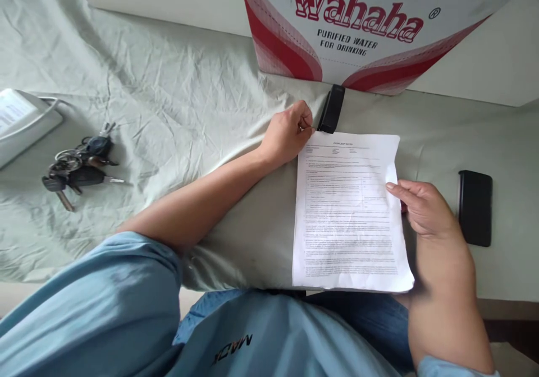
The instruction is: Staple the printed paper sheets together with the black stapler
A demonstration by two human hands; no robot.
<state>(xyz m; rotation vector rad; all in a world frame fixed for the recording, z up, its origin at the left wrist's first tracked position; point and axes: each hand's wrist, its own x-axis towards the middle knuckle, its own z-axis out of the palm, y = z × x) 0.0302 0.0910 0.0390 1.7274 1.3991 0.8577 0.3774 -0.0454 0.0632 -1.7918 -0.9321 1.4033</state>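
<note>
The paper (347, 214) lies on the cloth-covered worktop (189, 107). Its top left corner is pinched by the left hand (288, 133); its right edge is touched by the loosely curled right hand (423, 206).

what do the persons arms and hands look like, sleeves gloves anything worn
Both hands are bare, with no gloves: the left hand and the right hand show no rings or watch that can be made out. The forearms are uncovered. Short light blue sleeves end near the elbows, part of a light blue top with dark lettering on the chest.
</note>
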